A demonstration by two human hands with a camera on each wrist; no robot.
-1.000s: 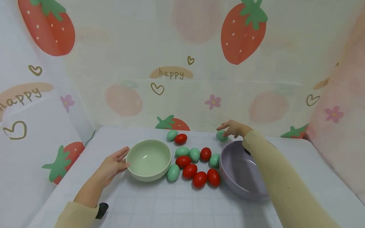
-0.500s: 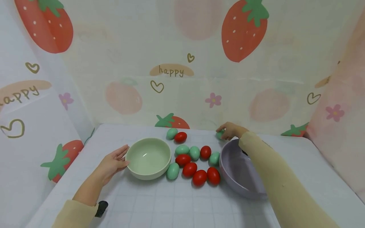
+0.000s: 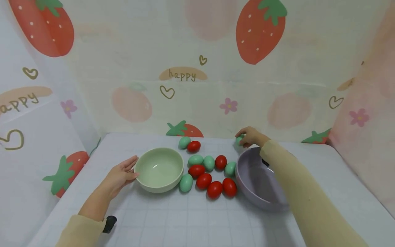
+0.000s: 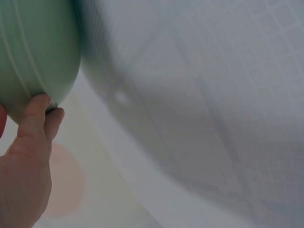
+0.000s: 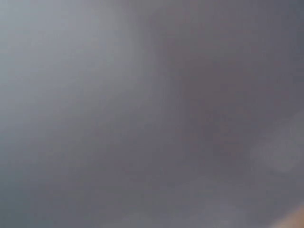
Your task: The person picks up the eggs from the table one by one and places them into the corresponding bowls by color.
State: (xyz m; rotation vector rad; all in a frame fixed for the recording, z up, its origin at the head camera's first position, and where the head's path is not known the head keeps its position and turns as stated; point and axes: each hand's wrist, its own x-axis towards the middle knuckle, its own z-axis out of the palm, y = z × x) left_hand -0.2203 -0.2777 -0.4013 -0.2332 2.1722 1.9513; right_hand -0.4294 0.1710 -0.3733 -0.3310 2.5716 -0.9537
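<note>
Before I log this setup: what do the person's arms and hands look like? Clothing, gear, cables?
Plain beige sleeves: the left sleeve ends well short of the left hand, the right sleeve close to the right hand. No gloves. A black piece shows by the left sleeve's end, a dark piece below the right's. No cables discernible.

My left hand [image 3: 119,177] has its fingers extended, the thumb held apart. My right arm [image 3: 308,195] stretches farther forward, my right hand's [image 3: 253,136] fingers curled.
</note>
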